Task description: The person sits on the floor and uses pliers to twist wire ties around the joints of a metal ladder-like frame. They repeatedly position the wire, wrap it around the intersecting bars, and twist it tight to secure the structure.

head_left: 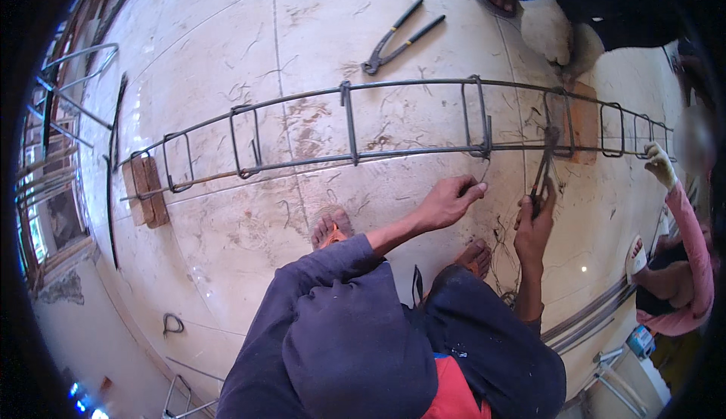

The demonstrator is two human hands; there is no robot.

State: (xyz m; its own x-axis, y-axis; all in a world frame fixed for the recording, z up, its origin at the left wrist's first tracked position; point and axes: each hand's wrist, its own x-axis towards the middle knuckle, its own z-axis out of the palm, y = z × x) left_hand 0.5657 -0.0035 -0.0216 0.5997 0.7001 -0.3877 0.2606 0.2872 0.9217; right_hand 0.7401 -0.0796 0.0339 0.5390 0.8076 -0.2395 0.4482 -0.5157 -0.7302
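Observation:
A long narrow rebar cage (291, 162) of steel bars with square stirrups lies across the floor in front of me. My left hand (451, 203) is just on the near side of it, fingers pinched on a thin tie wire (487, 169) that hangs at a stirrup joint. My right hand (535, 226) grips the handles of dark pincers (543, 175). Their head points away from me and overlaps the near bar beside another stirrup. Whether the jaws bite on a wire there is too dark to make out.
Another pair of pincers (373, 64) lies beyond the cage. Bricks (151, 201) prop its left end, and a reddish block (583, 124) sits under its right part. Co-workers crouch at the far right; one's gloved hand (661, 165) touches the cage. Loose wire scraps and bars (594, 317) lie about.

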